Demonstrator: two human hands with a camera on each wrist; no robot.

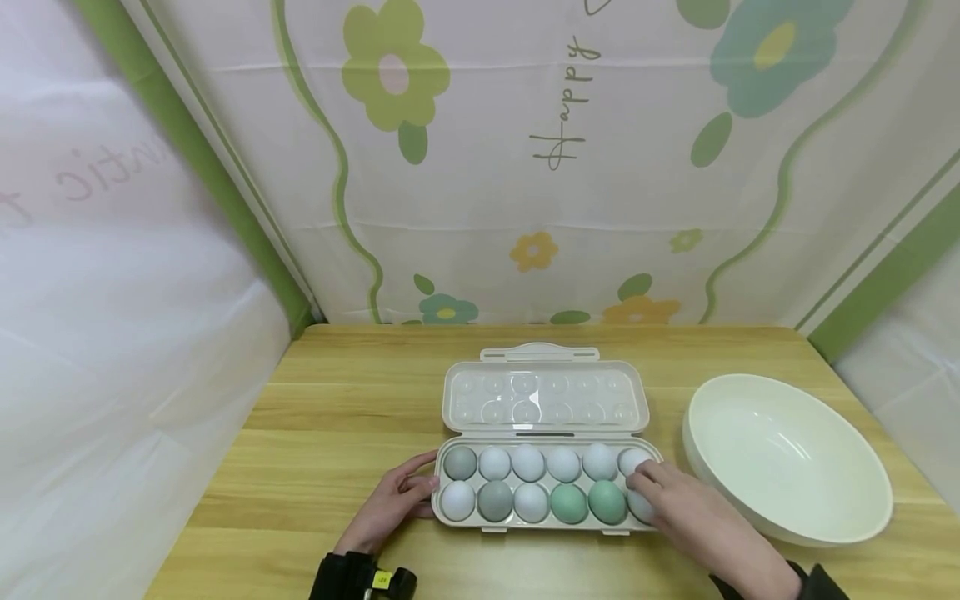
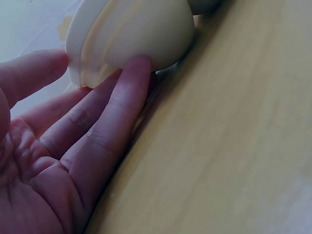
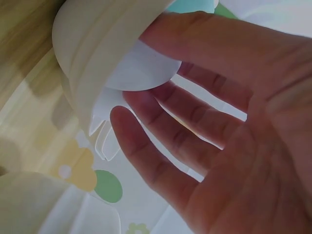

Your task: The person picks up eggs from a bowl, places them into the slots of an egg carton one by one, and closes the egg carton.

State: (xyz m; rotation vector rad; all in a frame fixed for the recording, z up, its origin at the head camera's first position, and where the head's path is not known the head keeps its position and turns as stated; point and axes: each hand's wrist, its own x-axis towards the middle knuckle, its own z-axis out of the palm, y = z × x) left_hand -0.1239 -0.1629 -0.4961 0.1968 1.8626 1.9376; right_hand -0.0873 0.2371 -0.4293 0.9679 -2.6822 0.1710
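In the head view an open plastic egg box (image 1: 491,530) lies on the table, its pockets holding white, grey-green and green eggs. My left hand (image 1: 390,500) is at the box's left end. In the left wrist view, its thumb and fingers hold the rim and rounded underside. Over the right end is my right hand (image 1: 693,504). Thumb and fingertips pinch a white egg (image 3: 146,68) at the front right pocket, as the right wrist view shows. Another white egg (image 1: 632,458) sits behind it, partly covered by the fingers. The clear lid (image 1: 546,398) is folded back behind the eggs.
A large cream bowl (image 1: 787,458) stands on the right of the wooden table (image 1: 315,417), close to my right hand. Flower-printed cloth (image 1: 465,192) hangs behind the table, with more cloth at both sides.
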